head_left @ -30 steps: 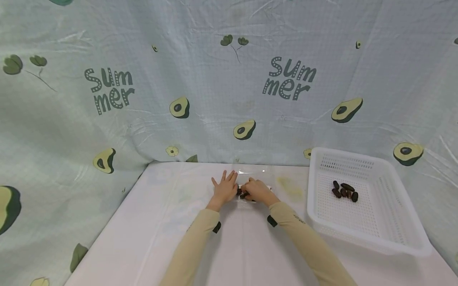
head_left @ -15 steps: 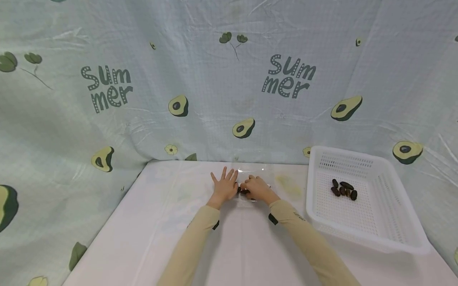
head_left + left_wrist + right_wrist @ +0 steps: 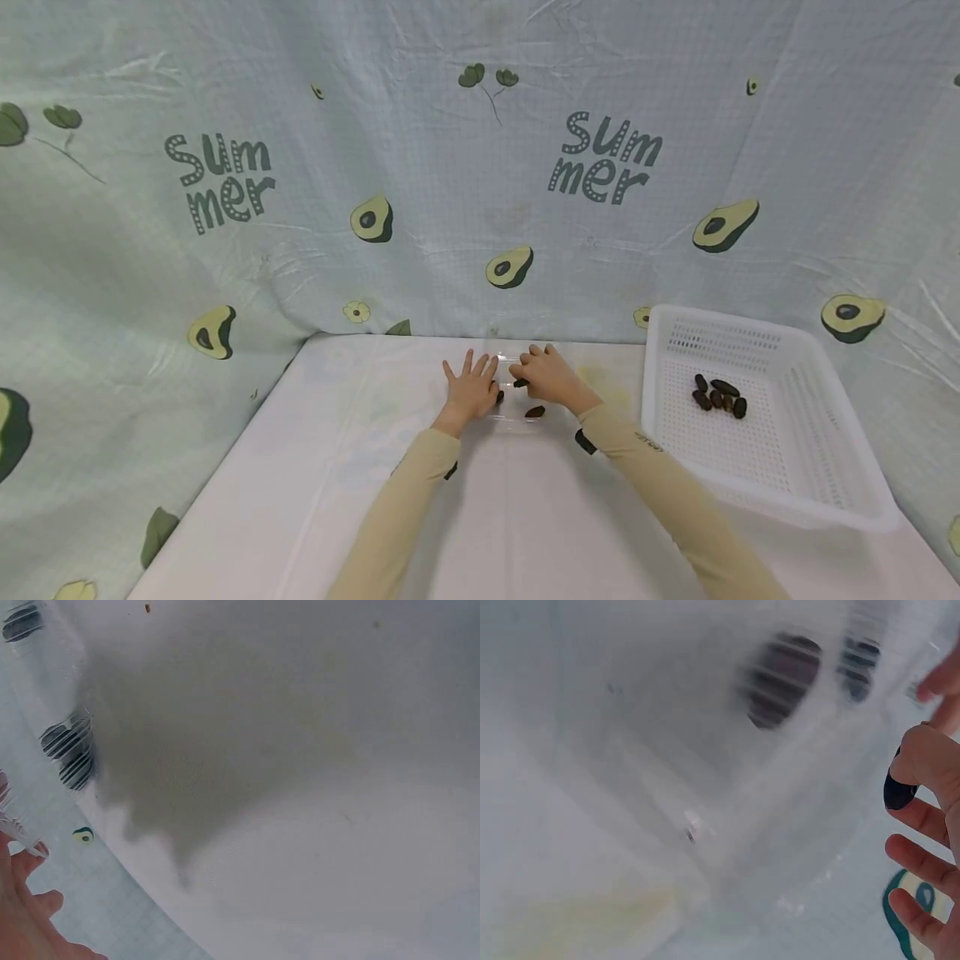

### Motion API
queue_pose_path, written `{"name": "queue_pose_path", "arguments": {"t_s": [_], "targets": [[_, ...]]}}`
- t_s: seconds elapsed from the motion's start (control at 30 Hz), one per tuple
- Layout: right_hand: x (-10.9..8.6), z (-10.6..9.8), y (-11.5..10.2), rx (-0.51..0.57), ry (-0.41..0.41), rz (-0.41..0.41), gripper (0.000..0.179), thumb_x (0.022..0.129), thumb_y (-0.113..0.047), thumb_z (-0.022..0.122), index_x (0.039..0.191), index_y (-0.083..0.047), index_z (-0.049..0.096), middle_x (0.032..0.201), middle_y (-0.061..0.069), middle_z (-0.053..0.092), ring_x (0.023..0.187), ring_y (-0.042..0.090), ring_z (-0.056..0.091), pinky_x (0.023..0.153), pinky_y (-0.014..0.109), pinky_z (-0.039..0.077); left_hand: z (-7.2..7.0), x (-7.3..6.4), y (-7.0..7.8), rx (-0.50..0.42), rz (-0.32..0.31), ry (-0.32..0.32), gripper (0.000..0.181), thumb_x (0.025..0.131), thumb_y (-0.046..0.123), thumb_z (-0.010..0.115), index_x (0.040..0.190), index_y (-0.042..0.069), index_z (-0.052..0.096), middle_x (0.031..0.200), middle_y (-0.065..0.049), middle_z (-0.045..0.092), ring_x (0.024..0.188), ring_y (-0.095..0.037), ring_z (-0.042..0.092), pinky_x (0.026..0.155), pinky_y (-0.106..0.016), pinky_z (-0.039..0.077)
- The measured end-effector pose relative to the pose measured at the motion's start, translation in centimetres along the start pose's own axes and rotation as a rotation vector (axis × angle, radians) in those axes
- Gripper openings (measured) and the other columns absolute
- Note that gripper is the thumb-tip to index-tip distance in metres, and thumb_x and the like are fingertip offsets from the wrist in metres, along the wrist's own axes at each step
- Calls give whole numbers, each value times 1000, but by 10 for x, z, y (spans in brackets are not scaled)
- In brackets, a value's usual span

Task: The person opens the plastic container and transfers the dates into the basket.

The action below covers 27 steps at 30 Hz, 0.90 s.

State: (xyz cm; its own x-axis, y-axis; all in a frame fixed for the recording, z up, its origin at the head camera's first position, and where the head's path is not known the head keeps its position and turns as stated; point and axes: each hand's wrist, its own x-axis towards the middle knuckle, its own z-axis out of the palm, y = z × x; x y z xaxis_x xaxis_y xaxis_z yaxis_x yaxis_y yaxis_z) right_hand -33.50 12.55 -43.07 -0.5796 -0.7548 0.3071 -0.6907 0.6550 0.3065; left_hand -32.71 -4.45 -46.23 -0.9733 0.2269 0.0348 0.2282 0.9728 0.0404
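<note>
A clear ribbed plastic container (image 3: 516,403) lies near the table's far edge. My left hand (image 3: 471,393) rests at its left side with fingers spread; in the left wrist view, the hand (image 3: 30,922) touches clear plastic. My right hand (image 3: 551,377) is over the container's far right part. In the right wrist view, its thumb and index finger pinch a dark oval date (image 3: 898,789). Another brown date (image 3: 535,412) lies at the container's near right, and a dark one (image 3: 499,398) shows beside my left fingers. Ribbed plastic partly blurs these dates.
A white perforated basket (image 3: 765,500) stands at the right of the table, with several dark dates (image 3: 716,400) lying together in it. A curtain printed with avocados (image 3: 510,267) hangs behind the white table (image 3: 315,500).
My right hand has lifted a date and moved slightly away and to the right, uncovering the brown date at the container's near right. My left hand has stayed in place.
</note>
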Motion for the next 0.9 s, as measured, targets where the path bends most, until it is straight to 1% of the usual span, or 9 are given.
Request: {"name": "queue_pose_path", "arguments": {"t_s": [0.07, 0.2, 0.3, 0.4, 0.53, 0.63, 0.77, 0.9], "targets": [[1, -10, 5, -21, 19, -14, 16, 73, -12, 69, 78, -19, 55, 73, -1, 55, 70, 18, 49, 60, 32, 37, -4, -3, 1, 19, -1, 0, 47, 96, 30, 30, 142, 20, 26, 146, -1, 29, 139, -27, 13, 102, -64, 12], [0, -30, 18, -34, 48, -30, 18, 74, -12, 69, 82, -19, 56, 75, -1, 56, 72, 18, 49, 63, 33, 38, -7, -5, 2, 10, -3, -6, 48, 96, 32, 31, 142, 20, 25, 147, 0, 28, 139, -27, 12, 102, -64, 12], [-5, -43, 28, -37, 87, -48, 18, 74, -10, 69, 82, -18, 55, 74, 0, 55, 70, 18, 47, 61, 32, 36, -6, -5, 2, -9, 0, -1, 48, 96, 31, 32, 142, 20, 26, 147, 0, 28, 139, -28, 12, 102, -64, 12], [-13, -55, 38, -46, 117, -59, 19, 74, -10, 69, 81, -17, 53, 72, 0, 52, 68, 18, 43, 60, 32, 31, -6, -5, 2, -24, 3, -2, 48, 96, 30, 32, 142, 19, 27, 147, -1, 28, 139, -28, 12, 102, -65, 11], [-30, -71, 49, -40, 123, -56, 21, 72, -10, 69, 80, -16, 51, 71, 0, 49, 68, 18, 39, 60, 32, 28, -5, -6, 1, -33, 11, -4, 47, 96, 30, 32, 142, 19, 26, 147, -1, 28, 139, -29, 12, 102, -66, 9], [-46, -79, 60, -29, 124, -42, 22, 71, -10, 69, 80, -16, 50, 71, 0, 46, 68, 17, 36, 60, 32, 26, -4, -6, 1, -34, 17, -2, 47, 96, 30, 31, 142, 19, 26, 147, -2, 27, 139, -29, 11, 101, -66, 9], [-71, -82, 78, -47, 162, -19, 25, 69, -8, 70, 79, -15, 49, 69, -1, 44, 67, 17, 36, 59, 32, 25, -5, -6, 1, -35, 20, 1, 47, 96, 30, 31, 142, 19, 27, 147, -1, 27, 139, -29, 11, 101, -66, 8], [-96, -82, 96, -79, 196, 19, 28, 65, -6, 72, 76, -16, 48, 67, -1, 44, 66, 18, 38, 58, 33, 29, -6, -6, 1, -36, 17, -2, 47, 96, 30, 31, 142, 19, 26, 147, -1, 27, 139, -29, 10, 101, -66, 8]]}}
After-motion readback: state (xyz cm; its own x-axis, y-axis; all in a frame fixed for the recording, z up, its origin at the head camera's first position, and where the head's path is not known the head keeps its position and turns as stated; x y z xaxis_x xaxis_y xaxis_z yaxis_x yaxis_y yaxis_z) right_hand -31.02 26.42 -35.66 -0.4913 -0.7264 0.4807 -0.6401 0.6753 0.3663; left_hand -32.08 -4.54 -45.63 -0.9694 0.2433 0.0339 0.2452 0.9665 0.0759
